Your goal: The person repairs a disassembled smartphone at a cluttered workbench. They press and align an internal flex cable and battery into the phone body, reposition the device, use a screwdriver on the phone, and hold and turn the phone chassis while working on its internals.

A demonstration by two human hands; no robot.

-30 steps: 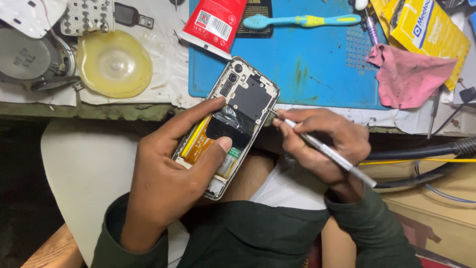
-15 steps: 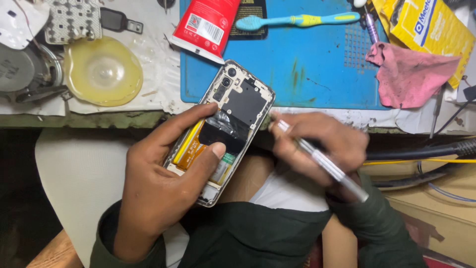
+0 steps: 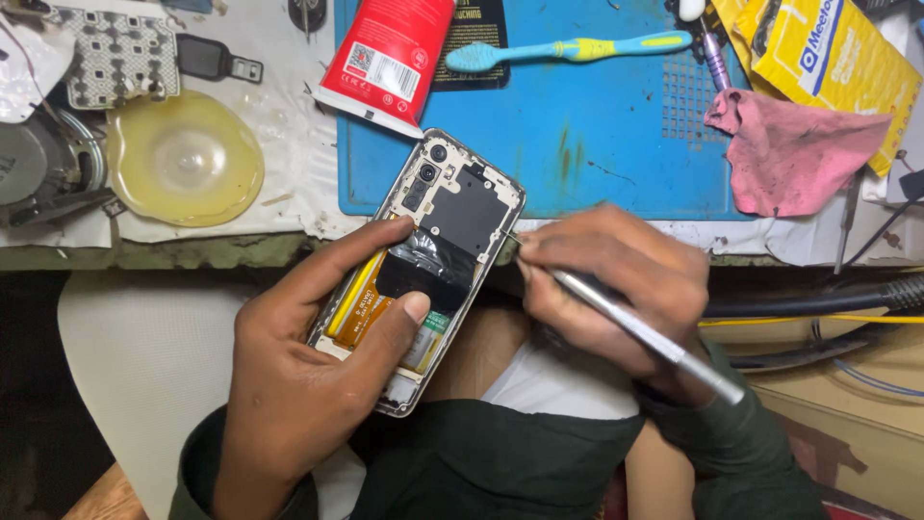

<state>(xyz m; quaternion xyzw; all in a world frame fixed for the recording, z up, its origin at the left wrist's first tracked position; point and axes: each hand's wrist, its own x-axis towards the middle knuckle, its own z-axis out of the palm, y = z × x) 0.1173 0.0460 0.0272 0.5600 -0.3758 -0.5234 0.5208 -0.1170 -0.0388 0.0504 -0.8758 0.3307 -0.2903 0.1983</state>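
Note:
My left hand [image 3: 308, 376] grips an opened phone [image 3: 443, 221] with its back cover off, thumb pressed on the black tape over the orange-edged battery. The phone's camera end rests at the edge of a blue work mat [image 3: 597, 135]. My right hand [image 3: 616, 279] holds a thin metal tool [image 3: 635, 327] like a pen, its tip touching the phone's right side edge near the black shield plate.
On the bench lie a red tube [image 3: 390, 53], a blue and yellow toothbrush [image 3: 568, 48], a pink cloth [image 3: 789, 149], a yellow packet [image 3: 828, 67], a yellowish round dish [image 3: 183, 159] and a keypad board [image 3: 115, 53]. Black cables [image 3: 818, 299] run at right.
The view has shifted slightly, so the phone and both hands sit a little left and lower. The tool tip stays at the phone's right edge, nudged a little upward.

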